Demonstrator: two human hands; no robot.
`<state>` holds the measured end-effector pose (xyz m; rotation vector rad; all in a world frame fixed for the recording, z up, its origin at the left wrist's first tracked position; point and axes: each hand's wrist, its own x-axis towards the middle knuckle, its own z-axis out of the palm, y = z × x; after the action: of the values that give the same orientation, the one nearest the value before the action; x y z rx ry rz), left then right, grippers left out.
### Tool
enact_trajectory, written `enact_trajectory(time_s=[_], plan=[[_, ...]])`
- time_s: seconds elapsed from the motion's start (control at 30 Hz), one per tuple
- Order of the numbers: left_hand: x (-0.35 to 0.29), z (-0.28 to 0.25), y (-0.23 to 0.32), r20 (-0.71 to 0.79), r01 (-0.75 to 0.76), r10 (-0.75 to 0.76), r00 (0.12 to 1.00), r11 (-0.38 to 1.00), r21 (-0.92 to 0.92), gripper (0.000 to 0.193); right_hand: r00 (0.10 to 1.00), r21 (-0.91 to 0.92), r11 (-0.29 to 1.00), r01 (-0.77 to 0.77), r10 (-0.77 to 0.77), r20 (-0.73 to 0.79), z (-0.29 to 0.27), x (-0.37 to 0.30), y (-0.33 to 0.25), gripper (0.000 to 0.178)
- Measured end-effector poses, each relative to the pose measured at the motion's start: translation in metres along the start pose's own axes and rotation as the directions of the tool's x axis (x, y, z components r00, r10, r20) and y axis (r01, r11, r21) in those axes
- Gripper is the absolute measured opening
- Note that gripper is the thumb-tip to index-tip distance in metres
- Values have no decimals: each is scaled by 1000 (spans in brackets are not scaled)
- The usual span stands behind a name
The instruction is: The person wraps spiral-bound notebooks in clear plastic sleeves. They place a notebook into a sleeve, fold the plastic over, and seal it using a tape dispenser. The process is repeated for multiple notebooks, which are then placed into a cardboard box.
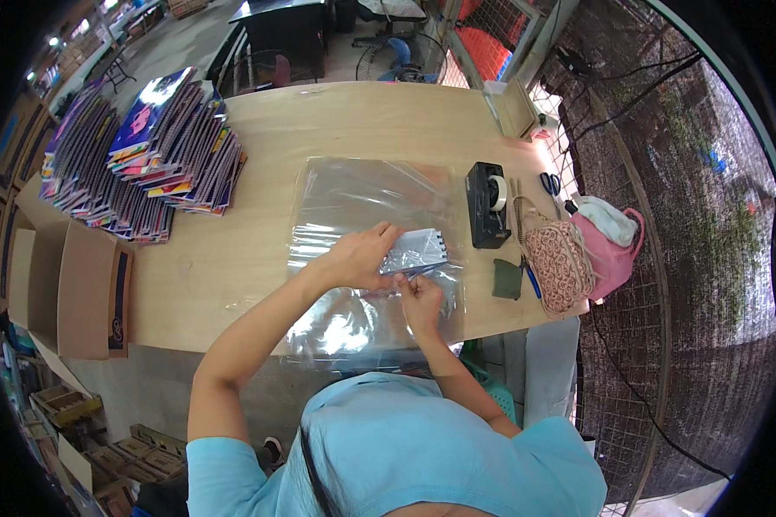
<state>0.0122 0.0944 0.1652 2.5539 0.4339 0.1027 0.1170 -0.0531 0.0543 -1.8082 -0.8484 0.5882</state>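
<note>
A small pale spiral notebook (417, 249) lies over a stack of clear plastic sheets (362, 189), its dark coil on the right edge. My left hand (364, 257) grips the notebook from its left side, thumb near the lower edge. Close by, my right hand (422, 303) is closed in a pinch at that lower edge. Whatever sits between those fingertips is too small to make out. Glare on the plastic hides whether the notebook is inside a sheet or on top.
Two tall piles of spiral notebooks (168, 129) stand at the far left, beside an open cardboard box (86, 284). On the right are a black tape dispenser (488, 207), scissors (550, 183), a green pouch (507, 279), a patterned bag (553, 263) and a pink bag (606, 250).
</note>
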Motion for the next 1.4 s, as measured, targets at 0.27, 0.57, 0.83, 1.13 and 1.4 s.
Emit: enact_trajectory(time_s=[0.27,0.57,0.83,1.13,1.4], plan=[[-42,30,45,-262,-119,150,953,984,132,48,562,510,261,-820,195,804,-74,2,56,58],[-163,-30,75,-534,-164,616,579,730,663,40,789,785,186,-591,-70,610,8,62,54,66],[-465,-97,-69,-998,662,-57,23,749,-27,82,732,791,426,439,-681,-40,230,-16,-301,72],[-685,-127,-206,-918,843,-389,-74,467,-266,63,-154,418,23,908,-910,385,622,-154,-562,78],[-679,-112,-249,-978,690,-157,-135,694,-206,37,-454,352,-288,891,-603,656,884,-119,-515,89]])
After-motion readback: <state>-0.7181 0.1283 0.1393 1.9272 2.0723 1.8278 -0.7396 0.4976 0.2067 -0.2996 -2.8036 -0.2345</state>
